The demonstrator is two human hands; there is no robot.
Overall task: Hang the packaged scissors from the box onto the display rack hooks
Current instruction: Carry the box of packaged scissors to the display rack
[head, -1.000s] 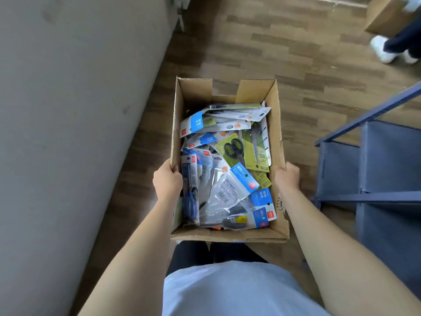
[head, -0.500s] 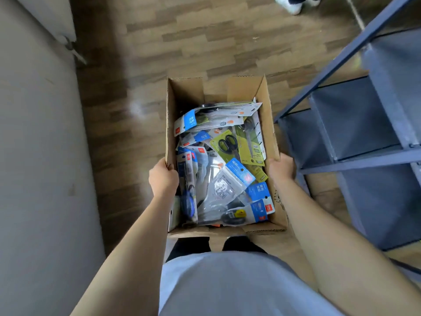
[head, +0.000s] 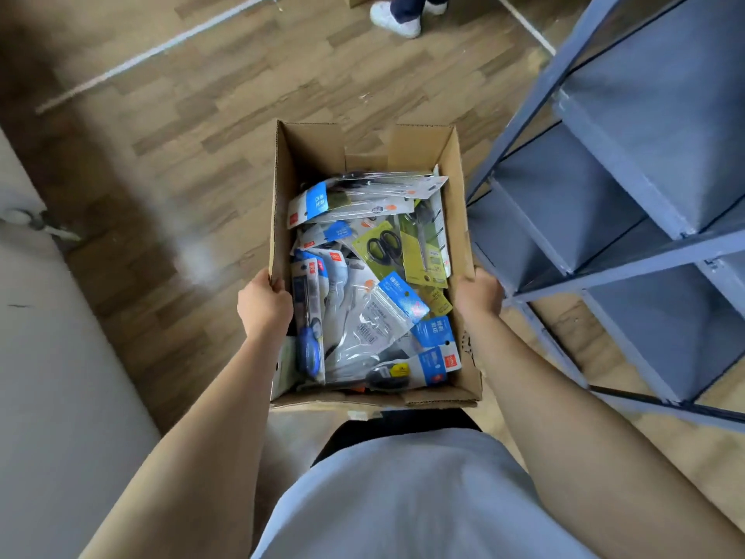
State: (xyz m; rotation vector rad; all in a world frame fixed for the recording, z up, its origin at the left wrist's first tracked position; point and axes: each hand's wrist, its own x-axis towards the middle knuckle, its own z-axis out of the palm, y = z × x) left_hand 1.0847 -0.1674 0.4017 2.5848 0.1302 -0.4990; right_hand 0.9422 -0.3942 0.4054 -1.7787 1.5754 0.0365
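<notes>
An open cardboard box (head: 318, 151) is carried in front of my body, above a wooden floor. It is packed with several packaged scissors (head: 379, 248) in clear, blue and yellow-green card packs, lying loosely over one another. My left hand (head: 264, 304) grips the box's left wall, thumb over the rim. My right hand (head: 479, 294) grips the right wall from outside. No display hooks are visible.
A blue-grey metal shelving unit (head: 629, 187) stands close on the right, its corner near the box. A grey wall or panel (head: 48, 377) runs along the left. Another person's white shoes (head: 397, 20) stand on the floor at the top.
I have turned right with the box: the grey wall has slid off to the left and the blue shelving now fills much more of the right. Both hands keep the same grip.
</notes>
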